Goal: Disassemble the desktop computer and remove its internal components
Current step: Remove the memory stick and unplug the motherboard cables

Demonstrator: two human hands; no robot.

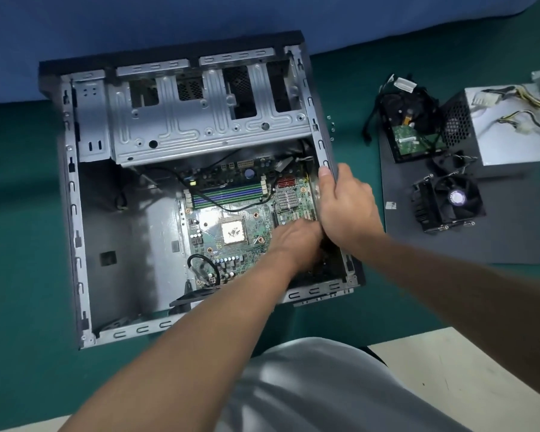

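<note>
case frame (72, 194) and drive cage (200, 126): bare stamped sheet metal, dull grey. motherboard (231, 210) green board with slight sheen; cooler fan (449, 201) black plastic, glossy. table cover (19, 213) matt green cloth; power supply (512, 135) plain matt metal, perforated side

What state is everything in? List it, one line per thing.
case: open, lying on its side.
motherboard: inside the case.
CPU: bare, cooler off.
drive cage: looks empty.
cooler: out, on the dark sheet right of the case.
hard drive: out, on that sheet.
power supply: out, beside the hard drive.
right hand: grips the case's right wall.
left hand: reaches inside; fingers hidden.
</note>
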